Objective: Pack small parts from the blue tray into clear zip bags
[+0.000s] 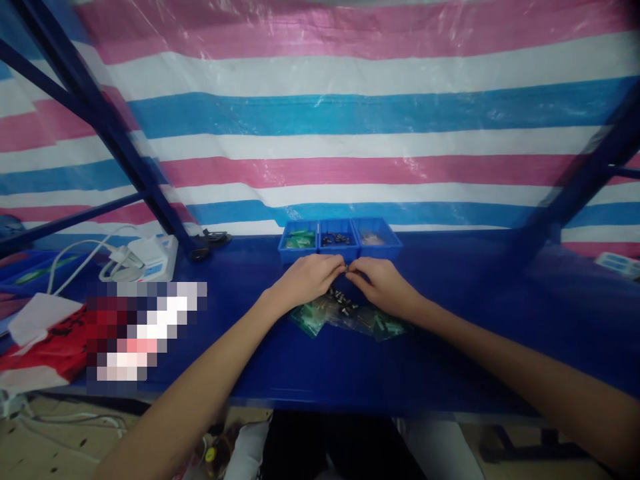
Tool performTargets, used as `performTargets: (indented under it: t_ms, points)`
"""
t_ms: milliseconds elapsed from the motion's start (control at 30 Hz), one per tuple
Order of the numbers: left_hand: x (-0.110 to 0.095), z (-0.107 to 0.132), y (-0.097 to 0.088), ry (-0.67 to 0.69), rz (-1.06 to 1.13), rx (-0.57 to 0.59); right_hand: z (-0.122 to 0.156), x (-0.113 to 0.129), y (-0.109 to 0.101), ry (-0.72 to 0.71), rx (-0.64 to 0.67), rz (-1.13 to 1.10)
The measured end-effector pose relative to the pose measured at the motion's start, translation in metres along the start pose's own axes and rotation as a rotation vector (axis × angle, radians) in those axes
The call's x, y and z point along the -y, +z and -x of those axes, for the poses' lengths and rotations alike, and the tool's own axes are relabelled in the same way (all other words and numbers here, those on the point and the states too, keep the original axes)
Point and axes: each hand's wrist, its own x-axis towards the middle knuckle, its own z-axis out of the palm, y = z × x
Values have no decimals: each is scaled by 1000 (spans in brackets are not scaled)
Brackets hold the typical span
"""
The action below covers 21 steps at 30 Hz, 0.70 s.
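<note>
My left hand [311,275] and my right hand [385,283] meet over the middle of the blue table, fingertips pinched together. Between them is a tiny dark piece [347,269], too small to name. Just below lies a loose pile of small black-and-silver parts [344,304]. Clear plastic bags with green contents, one at the left [309,320] and one at the right [387,327], flank that pile. Behind my hands stand three blue bins in a row: the left bin [299,255] has green packets, the middle bin [350,253] dark small parts, the right bin [387,253] pale small pieces.
On the left are a white power strip [163,261] with cables, a red bag [75,340], a blue tray [30,288] and a black object [213,238]. Blue metal posts rise at both sides before a striped sheet [350,113]. The table's front edge [320,401] is close to my body.
</note>
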Motion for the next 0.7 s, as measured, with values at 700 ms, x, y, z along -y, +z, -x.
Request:
performTargets:
  t_ms: [700]
  points:
    - [-1, -1, 3, 37, -80, 5, -1, 0, -4, -19, -78, -5]
